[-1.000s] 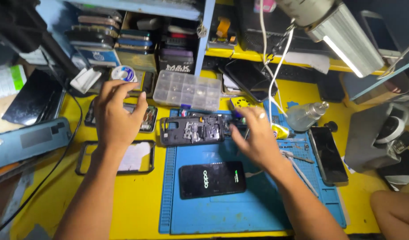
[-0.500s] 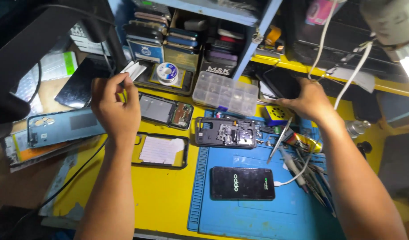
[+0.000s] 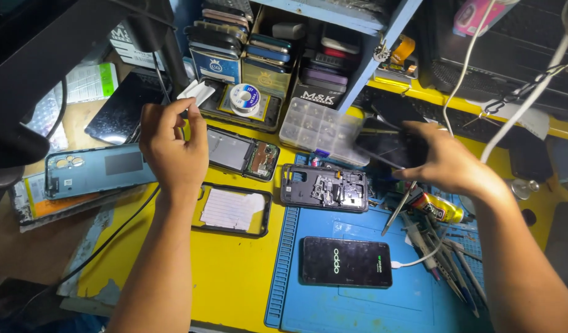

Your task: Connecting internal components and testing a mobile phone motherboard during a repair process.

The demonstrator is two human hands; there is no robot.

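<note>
Left hand (image 3: 173, 145), upper left of frame: fingers pinched on small white folded wipe (image 3: 196, 92). Right hand (image 3: 447, 163), upper right: spread over dark flat phone panel (image 3: 389, 148), grip apparently loose, blurred. Opened phone chassis (image 3: 324, 188) at centre.

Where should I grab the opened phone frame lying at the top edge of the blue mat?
Take the opened phone frame by its two long edges, coming straight down from above: it lies flat with its parts facing up, so pinching the rim keeps fingers off them.
</note>
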